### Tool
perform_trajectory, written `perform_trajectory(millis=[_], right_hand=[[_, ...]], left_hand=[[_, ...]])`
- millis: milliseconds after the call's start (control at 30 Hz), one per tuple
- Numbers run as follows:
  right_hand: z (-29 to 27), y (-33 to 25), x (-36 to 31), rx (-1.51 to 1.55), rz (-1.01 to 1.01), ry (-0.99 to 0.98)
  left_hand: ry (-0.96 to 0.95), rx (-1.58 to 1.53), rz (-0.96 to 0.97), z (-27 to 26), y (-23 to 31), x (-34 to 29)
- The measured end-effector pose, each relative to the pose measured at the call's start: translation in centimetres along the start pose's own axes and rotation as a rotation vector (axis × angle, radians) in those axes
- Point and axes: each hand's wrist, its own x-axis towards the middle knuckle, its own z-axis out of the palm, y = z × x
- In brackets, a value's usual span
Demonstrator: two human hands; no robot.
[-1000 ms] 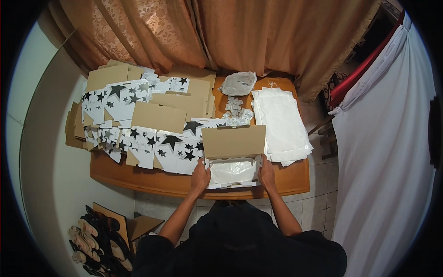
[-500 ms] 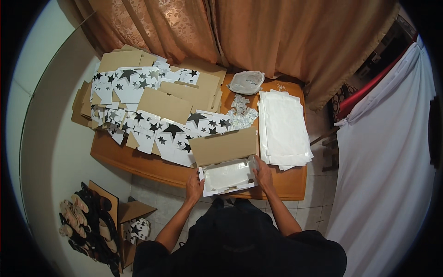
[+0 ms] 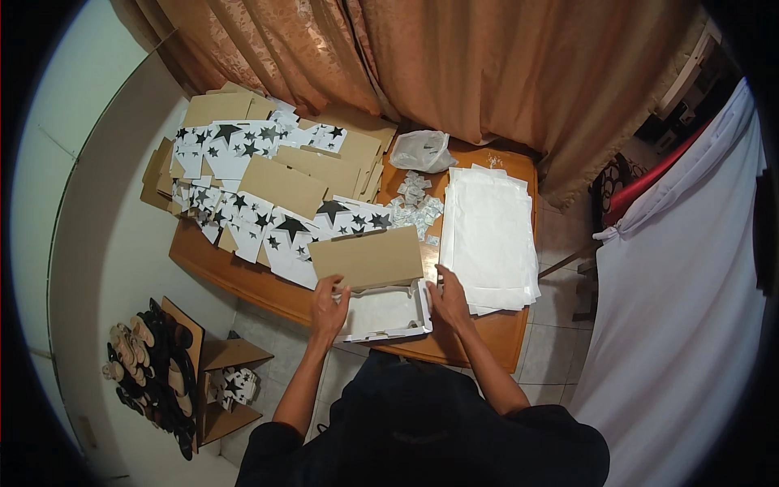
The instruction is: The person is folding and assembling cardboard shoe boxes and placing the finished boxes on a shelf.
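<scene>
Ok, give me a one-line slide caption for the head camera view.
Left hand and right hand grip an open white box on a wooden table beside star-printed flat cartons.

Single head view, steeply down over the table (image 3: pixel 454 349).

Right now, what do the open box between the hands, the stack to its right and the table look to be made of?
The open box looks like thin cardboard: matte brown on its raised lid, white inside, with crisp folds. The stack of white sheets looks like paper or thin plastic bags; their slight sheen leaves it open. The table looks like varnished wood, orange-brown and smooth.
</scene>
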Motion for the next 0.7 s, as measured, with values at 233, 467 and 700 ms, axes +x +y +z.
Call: perform_trajectory(millis=[233,467,700], right_hand=[[-1.9,0.9,6.8,-0.026,-0.016,0.024],[-0.8,0.4,12.8,-0.027,0.019,0.025],[2.3,3.4,17.8,-0.103,0.152,0.024]], left_hand=[[-0.084,-0.246,-0.024,3.7,5.4,10.7],[-0.311,-0.229,0.043,9.2,3.1,20.3],[-0.705,-0.109,0.083,17.5,-1.2,26.9]])
